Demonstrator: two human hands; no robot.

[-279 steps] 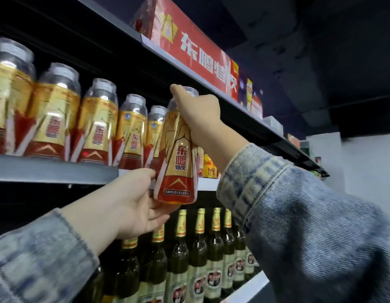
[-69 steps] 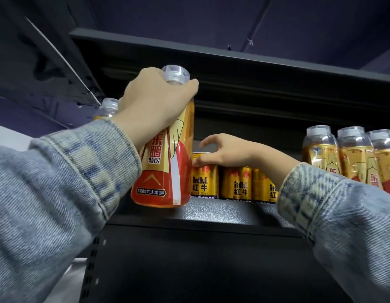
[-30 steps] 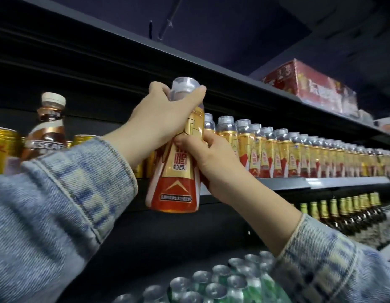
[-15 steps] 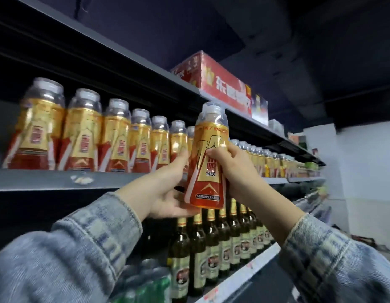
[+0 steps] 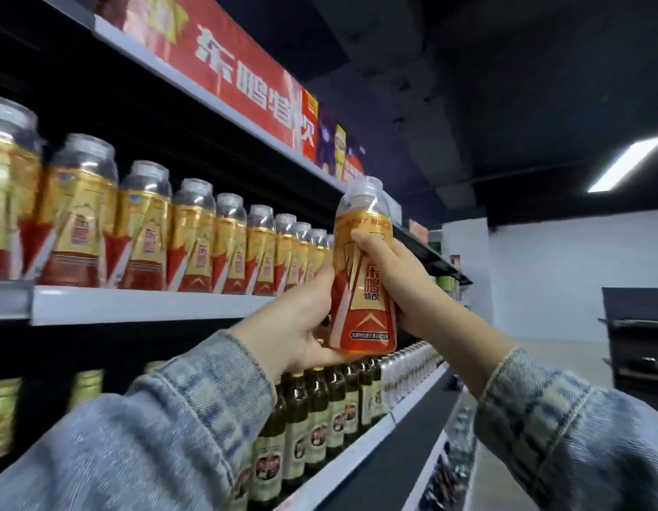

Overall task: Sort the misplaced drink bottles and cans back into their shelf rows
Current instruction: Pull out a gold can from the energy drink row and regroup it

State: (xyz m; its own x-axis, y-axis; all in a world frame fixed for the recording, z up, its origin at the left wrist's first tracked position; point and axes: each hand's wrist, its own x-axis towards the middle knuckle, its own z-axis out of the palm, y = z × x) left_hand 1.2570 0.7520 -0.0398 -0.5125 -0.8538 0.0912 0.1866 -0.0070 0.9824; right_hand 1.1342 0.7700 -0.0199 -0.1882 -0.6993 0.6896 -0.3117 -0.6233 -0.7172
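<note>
Gold-and-red labels run along the shelf (image 5: 135,304) at my left, a row of matching bottles (image 5: 194,237) standing upright under clear caps. In front of that row my left hand (image 5: 294,326) cups the base and lower side of the gold-and-red bottle (image 5: 364,274), fingers curled under it and thumb pressed up its label. My right hand (image 5: 397,282) wraps the bottle's other side, fingers closed round the middle. The bottle is upright, in the air, off the shelf edge, above the dark glass bottles (image 5: 320,407) one shelf lower.
</note>
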